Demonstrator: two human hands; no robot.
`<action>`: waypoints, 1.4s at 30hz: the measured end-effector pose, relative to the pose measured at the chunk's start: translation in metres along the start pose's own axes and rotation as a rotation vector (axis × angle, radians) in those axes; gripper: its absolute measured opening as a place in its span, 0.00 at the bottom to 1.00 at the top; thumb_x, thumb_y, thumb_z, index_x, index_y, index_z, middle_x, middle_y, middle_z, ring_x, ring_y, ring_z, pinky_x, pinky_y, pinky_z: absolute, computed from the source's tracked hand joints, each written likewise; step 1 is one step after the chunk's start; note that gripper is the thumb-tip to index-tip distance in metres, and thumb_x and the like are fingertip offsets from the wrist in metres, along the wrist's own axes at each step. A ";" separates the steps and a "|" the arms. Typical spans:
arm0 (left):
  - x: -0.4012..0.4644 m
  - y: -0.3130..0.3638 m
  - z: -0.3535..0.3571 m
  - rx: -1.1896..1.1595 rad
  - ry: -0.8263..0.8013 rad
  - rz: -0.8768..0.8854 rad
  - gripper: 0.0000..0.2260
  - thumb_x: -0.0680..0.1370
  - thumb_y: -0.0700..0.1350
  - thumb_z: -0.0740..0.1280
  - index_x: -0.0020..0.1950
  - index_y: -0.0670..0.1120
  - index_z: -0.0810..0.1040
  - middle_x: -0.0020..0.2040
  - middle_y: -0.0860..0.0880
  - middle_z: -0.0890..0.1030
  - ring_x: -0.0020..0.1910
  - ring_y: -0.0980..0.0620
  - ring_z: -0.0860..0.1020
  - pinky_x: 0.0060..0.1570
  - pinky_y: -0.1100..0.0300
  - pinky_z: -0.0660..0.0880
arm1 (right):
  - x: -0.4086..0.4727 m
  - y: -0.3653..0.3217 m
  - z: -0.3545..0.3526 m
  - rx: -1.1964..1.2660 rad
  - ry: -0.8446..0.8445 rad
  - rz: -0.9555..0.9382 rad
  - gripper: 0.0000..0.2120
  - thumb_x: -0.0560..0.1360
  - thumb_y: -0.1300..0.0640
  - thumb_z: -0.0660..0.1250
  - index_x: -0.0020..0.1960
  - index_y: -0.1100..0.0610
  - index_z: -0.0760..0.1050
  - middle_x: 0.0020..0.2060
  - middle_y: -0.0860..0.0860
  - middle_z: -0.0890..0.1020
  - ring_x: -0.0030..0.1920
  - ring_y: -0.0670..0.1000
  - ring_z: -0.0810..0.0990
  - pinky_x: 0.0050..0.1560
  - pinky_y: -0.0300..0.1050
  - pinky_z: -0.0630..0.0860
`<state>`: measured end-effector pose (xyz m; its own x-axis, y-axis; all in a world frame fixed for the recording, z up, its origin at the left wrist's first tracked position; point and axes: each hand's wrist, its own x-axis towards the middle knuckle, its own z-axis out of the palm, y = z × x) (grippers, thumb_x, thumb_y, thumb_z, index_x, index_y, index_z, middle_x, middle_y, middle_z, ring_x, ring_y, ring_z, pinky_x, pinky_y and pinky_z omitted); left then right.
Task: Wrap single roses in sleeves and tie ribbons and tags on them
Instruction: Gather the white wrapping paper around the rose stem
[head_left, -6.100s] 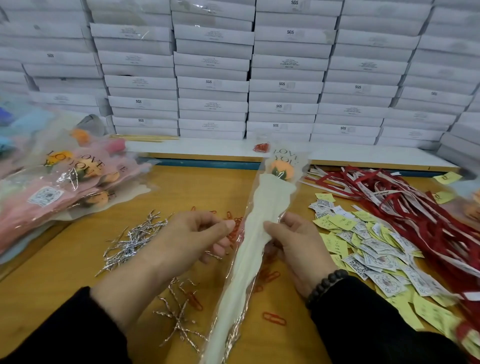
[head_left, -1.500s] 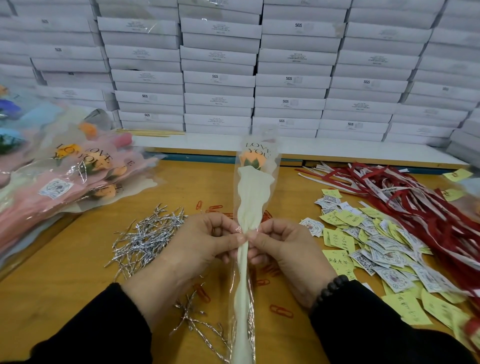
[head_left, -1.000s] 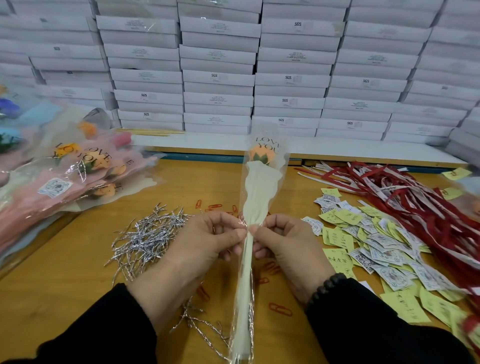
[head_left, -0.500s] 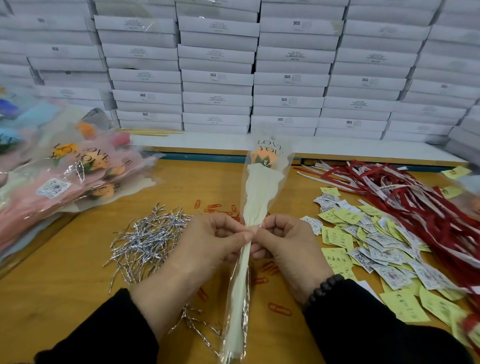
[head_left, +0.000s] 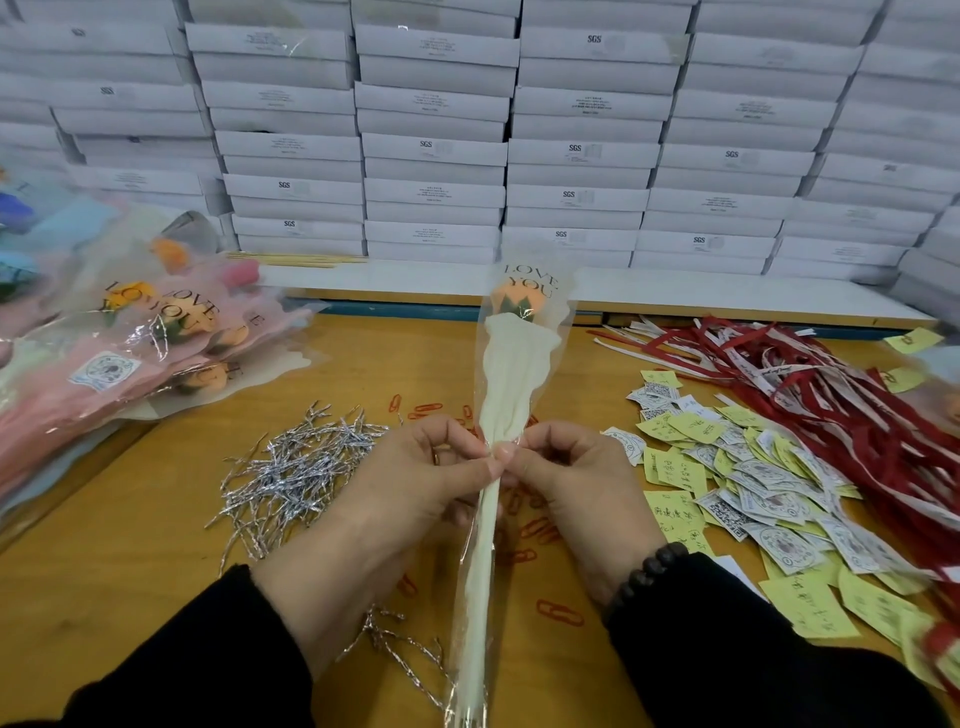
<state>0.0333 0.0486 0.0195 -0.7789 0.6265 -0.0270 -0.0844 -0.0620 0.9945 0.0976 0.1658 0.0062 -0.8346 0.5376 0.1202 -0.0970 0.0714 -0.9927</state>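
Since half a second ago your thumbs have closed tighter together on the sleeved rose (head_left: 511, 364), which stands upright over the table (head_left: 130, 545).

You are cinching the sleeve at its neck; whether a silver tie is in the pinch I cannot tell. Your left hand (head_left: 415, 478) and right hand (head_left: 571, 478) both pinch it, fingertips touching, knuckles up. Next you probably need a ribbon (head_left: 831, 415) and a tag (head_left: 779, 545) from your right.

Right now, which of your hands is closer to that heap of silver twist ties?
Left. My left hand pinches the sleeved rose right beside the silver twist ties; my right hand pinches the sleeve's far side, nearer the paper tags.
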 end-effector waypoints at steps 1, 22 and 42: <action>0.000 0.001 -0.001 -0.020 -0.006 -0.009 0.11 0.62 0.41 0.73 0.38 0.39 0.73 0.30 0.42 0.82 0.23 0.52 0.77 0.20 0.67 0.68 | 0.000 0.000 0.000 0.015 -0.009 0.001 0.08 0.69 0.62 0.73 0.32 0.57 0.79 0.30 0.54 0.81 0.36 0.51 0.79 0.47 0.52 0.79; 0.014 0.012 -0.034 -0.159 0.136 0.000 0.04 0.71 0.32 0.66 0.40 0.39 0.73 0.28 0.45 0.80 0.23 0.54 0.77 0.24 0.67 0.74 | -0.032 -0.006 0.029 -0.971 -0.609 -0.442 0.07 0.70 0.50 0.67 0.40 0.51 0.70 0.36 0.46 0.73 0.37 0.48 0.71 0.34 0.44 0.67; 0.012 0.013 -0.029 -0.251 0.114 0.009 0.03 0.73 0.31 0.64 0.43 0.37 0.72 0.29 0.43 0.80 0.27 0.51 0.80 0.27 0.65 0.77 | -0.028 -0.003 0.024 -1.029 -0.491 -0.416 0.03 0.74 0.56 0.60 0.43 0.54 0.71 0.42 0.51 0.76 0.45 0.52 0.74 0.39 0.44 0.66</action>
<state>0.0046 0.0329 0.0287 -0.8441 0.5344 -0.0439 -0.2177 -0.2667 0.9389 0.1081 0.1300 0.0056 -0.9805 -0.0453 0.1913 -0.1169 0.9167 -0.3820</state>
